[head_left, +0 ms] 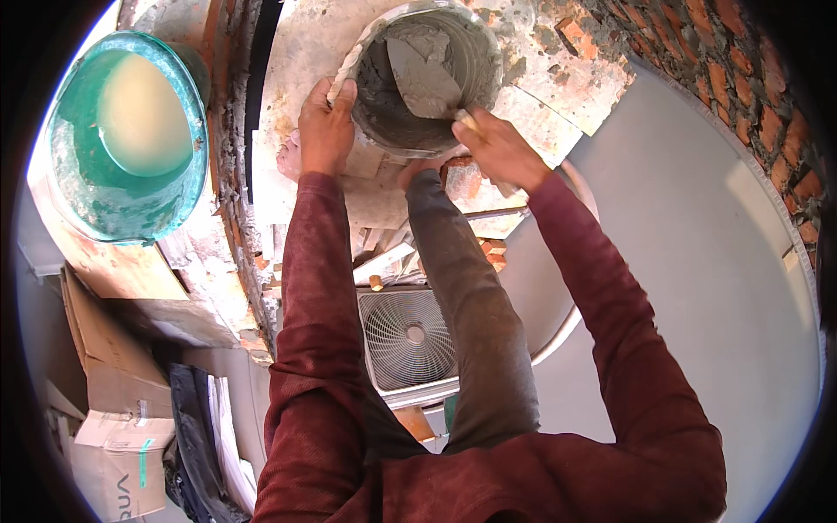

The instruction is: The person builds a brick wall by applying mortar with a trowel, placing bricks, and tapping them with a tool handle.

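A round bucket (481, 70) with wet grey mortar (370, 83) in it stands on pale, splattered boards in front of me. My left hand (327, 126) is closed round the bucket's rope-like handle (349, 65) at its left rim. In my right hand (501, 148), the fingers wrap the wooden handle of a trowel (421, 80). The trowel's blade is inside the bucket, coated with grey mortar. Part of its handle is hidden by my fingers.
A green bucket (65, 166) with cloudy liquid stands at the left. Broken brick (575, 39) lies on the boards (558, 118), beside a rough brick wall (750, 78). Below are an outdoor fan unit (392, 340) and a cardboard box (113, 436). My foot (418, 170) is close to the mortar bucket.
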Demonstrator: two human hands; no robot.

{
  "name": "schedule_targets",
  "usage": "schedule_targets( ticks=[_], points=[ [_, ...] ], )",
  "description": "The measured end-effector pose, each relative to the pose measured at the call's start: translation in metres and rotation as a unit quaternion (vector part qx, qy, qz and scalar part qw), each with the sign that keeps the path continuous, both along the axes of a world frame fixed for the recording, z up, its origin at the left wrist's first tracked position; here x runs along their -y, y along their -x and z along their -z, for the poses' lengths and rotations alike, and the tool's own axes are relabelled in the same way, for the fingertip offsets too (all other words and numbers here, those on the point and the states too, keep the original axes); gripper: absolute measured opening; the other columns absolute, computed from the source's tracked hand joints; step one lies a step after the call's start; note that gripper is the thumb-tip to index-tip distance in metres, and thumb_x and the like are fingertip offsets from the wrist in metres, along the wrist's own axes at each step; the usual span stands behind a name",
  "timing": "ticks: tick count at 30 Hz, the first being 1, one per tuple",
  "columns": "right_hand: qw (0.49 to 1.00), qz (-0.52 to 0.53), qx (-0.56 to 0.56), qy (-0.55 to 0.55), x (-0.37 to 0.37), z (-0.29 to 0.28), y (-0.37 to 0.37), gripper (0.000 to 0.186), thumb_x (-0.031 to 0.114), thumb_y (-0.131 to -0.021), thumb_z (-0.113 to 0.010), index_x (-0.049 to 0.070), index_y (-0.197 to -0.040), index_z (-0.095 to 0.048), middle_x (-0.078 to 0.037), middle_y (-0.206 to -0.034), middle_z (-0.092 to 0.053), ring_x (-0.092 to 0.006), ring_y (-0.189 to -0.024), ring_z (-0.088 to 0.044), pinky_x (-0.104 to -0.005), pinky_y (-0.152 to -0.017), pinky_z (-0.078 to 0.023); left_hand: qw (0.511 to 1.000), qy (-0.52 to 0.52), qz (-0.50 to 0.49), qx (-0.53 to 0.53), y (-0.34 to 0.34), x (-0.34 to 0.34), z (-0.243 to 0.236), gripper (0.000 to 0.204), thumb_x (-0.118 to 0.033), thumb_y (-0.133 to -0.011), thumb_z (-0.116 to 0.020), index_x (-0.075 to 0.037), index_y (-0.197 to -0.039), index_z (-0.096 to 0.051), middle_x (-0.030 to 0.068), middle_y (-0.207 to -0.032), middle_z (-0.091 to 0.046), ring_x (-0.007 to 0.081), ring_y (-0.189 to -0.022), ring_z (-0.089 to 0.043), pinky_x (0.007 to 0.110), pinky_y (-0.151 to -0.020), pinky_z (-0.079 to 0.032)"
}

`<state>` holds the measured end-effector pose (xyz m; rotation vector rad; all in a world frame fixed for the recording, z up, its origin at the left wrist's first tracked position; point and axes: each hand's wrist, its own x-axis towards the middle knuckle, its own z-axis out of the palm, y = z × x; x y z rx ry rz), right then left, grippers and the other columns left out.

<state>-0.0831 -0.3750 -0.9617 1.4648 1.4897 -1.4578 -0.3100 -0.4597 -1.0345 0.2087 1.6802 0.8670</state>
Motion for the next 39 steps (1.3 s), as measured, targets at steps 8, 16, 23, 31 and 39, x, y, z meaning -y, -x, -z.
schedule_targets(
  ticks=[8,16,23,31,39],
  points=[
    [0.928,-0.367,0.044,0.039,-0.025,0.002,0.048,0.032,0.018,-0.092,-0.049,-0.005,-0.107,-0.064,-0.028,-0.107,-0.069,-0.0409,-0.103,-0.068,-0.0435,-0.09,-0.054,0.994,0.069,0.052,-0.072,0.047,0.037,0.034,0.04,-0.026,-0.096,-0.067,-0.006,-0.129,-0.06,0.0072,-0.104,-0.066,0.0114,-0.083,-0.062,0.026,-0.07,-0.051],
    [0.966,-0.168,0.09,-0.177,0.045,-0.083,-0.021,0.034,0.015,-0.086,-0.059,0.007,-0.117,-0.047,-0.027,-0.098,-0.068,-0.0463,-0.09,-0.066,-0.0537,-0.08,-0.052,0.844,-0.222,-0.394,0.289,0.09,0.12,-0.085,0.111,-0.06,-0.077,-0.075,-0.019,-0.158,-0.01,0.0277,-0.162,-0.005,0.056,-0.142,-0.024,0.063,-0.115,-0.034],
    [0.983,0.146,0.071,-0.087,0.093,-0.095,-0.012,0.055,0.025,-0.085,-0.067,0.004,-0.13,-0.042,-0.031,-0.103,-0.065,-0.0467,-0.097,-0.065,-0.0513,-0.084,-0.05,0.838,-0.078,-0.52,0.146,0.168,0.092,-0.06,0.044,-0.015,-0.096,-0.067,0.006,-0.129,-0.05,0.019,-0.129,-0.059,0.0339,-0.116,-0.061,0.047,-0.098,-0.057],
    [0.967,0.224,0.057,-0.111,0.136,-0.139,-0.026,0.058,0.027,-0.087,-0.068,0.003,-0.133,-0.043,-0.031,-0.109,-0.064,-0.0462,-0.105,-0.063,-0.0478,-0.09,-0.048,0.881,-0.016,-0.451,0.142,0.199,0.122,-0.08,0.027,0.004,-0.089,-0.057,0.009,-0.115,-0.053,0.0179,-0.111,-0.065,0.0317,-0.096,-0.069,0.043,-0.08,-0.065],
    [0.959,0.253,0.083,-0.1,0.164,-0.16,-0.042,0.056,0.029,-0.088,-0.067,0.002,-0.132,-0.043,-0.031,-0.112,-0.064,-0.0469,-0.106,-0.062,-0.0497,-0.091,-0.048,0.962,0.048,-0.27,0.0,0.183,0.127,-0.165,0.043,0.006,-0.079,-0.058,-0.002,-0.122,-0.053,0.0119,-0.109,-0.064,0.0245,-0.086,-0.069,0.037,-0.059,-0.066]
  ],
)
